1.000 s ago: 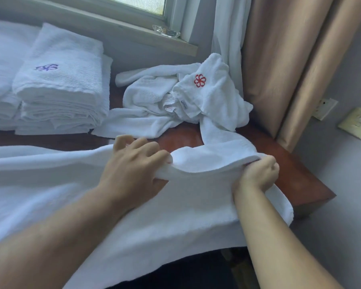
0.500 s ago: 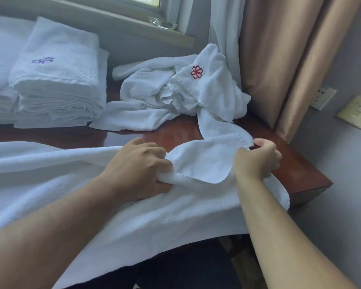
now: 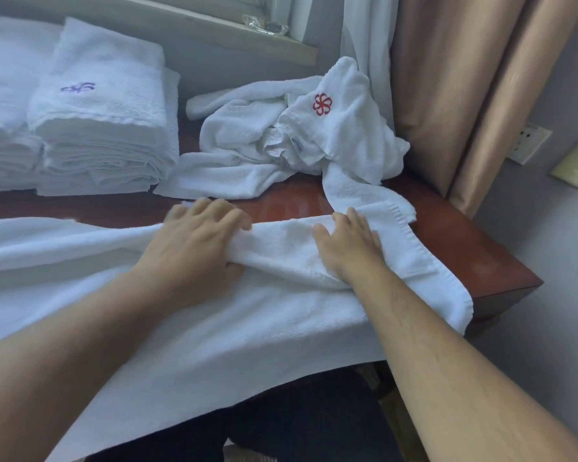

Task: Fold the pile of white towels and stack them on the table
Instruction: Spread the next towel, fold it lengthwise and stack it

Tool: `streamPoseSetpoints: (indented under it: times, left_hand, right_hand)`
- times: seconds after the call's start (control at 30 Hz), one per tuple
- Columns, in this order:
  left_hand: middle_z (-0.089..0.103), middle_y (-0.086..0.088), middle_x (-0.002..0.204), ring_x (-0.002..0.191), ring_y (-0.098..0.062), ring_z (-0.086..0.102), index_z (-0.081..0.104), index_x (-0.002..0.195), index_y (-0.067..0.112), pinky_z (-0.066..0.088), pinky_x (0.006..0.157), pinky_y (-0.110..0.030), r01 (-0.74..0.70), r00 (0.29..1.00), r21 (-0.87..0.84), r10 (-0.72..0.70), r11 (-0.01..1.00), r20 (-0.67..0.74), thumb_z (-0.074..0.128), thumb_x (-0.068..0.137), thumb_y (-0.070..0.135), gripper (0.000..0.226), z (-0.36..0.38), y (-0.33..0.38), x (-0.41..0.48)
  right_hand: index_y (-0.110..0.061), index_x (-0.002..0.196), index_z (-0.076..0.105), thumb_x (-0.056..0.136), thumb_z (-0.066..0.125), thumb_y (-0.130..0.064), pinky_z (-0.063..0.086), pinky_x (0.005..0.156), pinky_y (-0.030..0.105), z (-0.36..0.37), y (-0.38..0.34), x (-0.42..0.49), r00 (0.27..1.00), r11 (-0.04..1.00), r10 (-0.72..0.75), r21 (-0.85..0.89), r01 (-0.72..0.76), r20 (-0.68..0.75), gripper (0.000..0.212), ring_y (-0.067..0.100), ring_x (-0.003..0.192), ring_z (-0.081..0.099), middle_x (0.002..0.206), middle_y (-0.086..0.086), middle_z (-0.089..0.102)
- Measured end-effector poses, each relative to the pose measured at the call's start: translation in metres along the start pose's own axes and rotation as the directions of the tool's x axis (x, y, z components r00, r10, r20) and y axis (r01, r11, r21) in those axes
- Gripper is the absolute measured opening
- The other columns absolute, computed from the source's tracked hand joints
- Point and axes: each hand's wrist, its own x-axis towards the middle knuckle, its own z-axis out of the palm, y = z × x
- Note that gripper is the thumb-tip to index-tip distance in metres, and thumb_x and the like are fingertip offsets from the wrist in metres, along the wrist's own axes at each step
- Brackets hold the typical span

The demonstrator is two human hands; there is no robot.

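Note:
A large white towel (image 3: 214, 331) lies spread across the front of the red-brown table (image 3: 454, 241) and hangs over its near edge. Its edge is folded over into a band along the far side. My left hand (image 3: 197, 245) lies over that band with the thumb tucked under the fold, holding it. To its right, my right hand (image 3: 347, 248) presses flat on the same band with straight fingers. A crumpled pile of white towels (image 3: 274, 141), one bearing a red flower emblem, sits behind. Folded towels (image 3: 104, 128) are stacked at the back left.
A second folded stack (image 3: 0, 101) stands at the far left edge. Tan curtains (image 3: 464, 81) hang at the table's right back corner, under a window sill (image 3: 214, 31). Wall sockets (image 3: 528, 143) are on the right wall. The table's right corner drops off near the towel's end.
Both hands carried the lifted towel edge away from me and laid it down as a flat fold. My right hand let go and now lies flat on it.

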Motion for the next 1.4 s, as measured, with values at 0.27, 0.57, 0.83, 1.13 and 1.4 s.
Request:
streamPoseSetpoints:
  times: [0.27, 0.57, 0.83, 1.13, 1.4]
  left_hand:
    - [0.060, 0.012, 0.109, 0.110, -0.019, 0.057, 0.057, 0.116, 0.036, 0.030, 0.101, -0.040, 0.170, 0.982, 0.050, -0.174, 0.984, 0.069, 0.055, 0.083, 0.056, 0.038, -0.028, -0.065, -0.031]
    - [0.054, 0.010, 0.137, 0.135, -0.015, 0.038, 0.045, 0.144, 0.035, 0.022, 0.109, -0.036, 0.427, 0.890, 0.005, -0.421, 0.904, 0.172, 0.023, 0.081, 0.079, 0.080, -0.090, -0.158, -0.117]
    - [0.034, -0.001, 0.158, 0.144, -0.028, 0.031, 0.035, 0.153, 0.032, 0.024, 0.118, -0.046, 0.549, 0.764, 0.215, -0.589, 0.808, 0.263, 0.025, 0.087, 0.083, 0.084, -0.094, -0.221, -0.158]
    - [0.044, 0.010, 0.106, 0.097, -0.013, 0.037, 0.044, 0.108, 0.031, 0.033, 0.088, -0.036, 0.524, 0.828, 0.205, -0.551, 0.827, 0.105, 0.021, 0.051, 0.108, 0.098, -0.082, -0.247, -0.120]
    - [0.052, 0.005, 0.084, 0.087, -0.028, 0.058, 0.045, 0.088, 0.021, 0.036, 0.086, -0.041, 0.449, 0.891, 0.198, -0.420, 0.871, -0.170, 0.069, 0.078, 0.068, 0.054, -0.081, -0.235, -0.106]
  right_hand:
    - [-0.015, 0.130, 0.059, 0.092, 0.044, -0.020, 0.039, 0.105, 0.045, -0.011, -0.070, -0.010, 0.987, 0.995, -0.043, 0.079, 0.055, -0.154, 0.042, 0.032, 0.128, 0.044, 0.138, 0.008, 0.053]
    - [-0.023, 0.119, 0.063, 0.094, 0.053, -0.038, 0.040, 0.092, 0.038, 0.035, -0.206, -0.092, 0.850, 0.801, -0.507, 0.285, 0.526, -0.142, 0.031, 0.025, 0.112, 0.054, 0.114, -0.001, 0.064]
    - [-0.030, 0.135, 0.050, 0.076, 0.032, -0.080, 0.034, 0.096, 0.042, 0.055, -0.218, -0.092, 0.792, 0.792, -0.610, 0.001, 0.610, -0.038, 0.079, 0.025, 0.118, 0.045, 0.128, -0.004, 0.055]
    - [-0.030, 0.135, 0.050, 0.088, 0.051, -0.063, 0.035, 0.098, 0.044, 0.054, -0.233, -0.049, 0.801, 0.801, -0.583, 0.073, 0.595, -0.135, 0.057, 0.025, 0.119, 0.049, 0.128, -0.003, 0.061]
    - [-0.021, 0.123, 0.060, 0.084, 0.073, -0.034, 0.035, 0.088, 0.044, 0.054, -0.241, -0.030, 0.738, 0.753, -0.600, 0.095, 0.651, -0.308, 0.043, 0.032, 0.108, 0.056, 0.111, 0.004, 0.067]
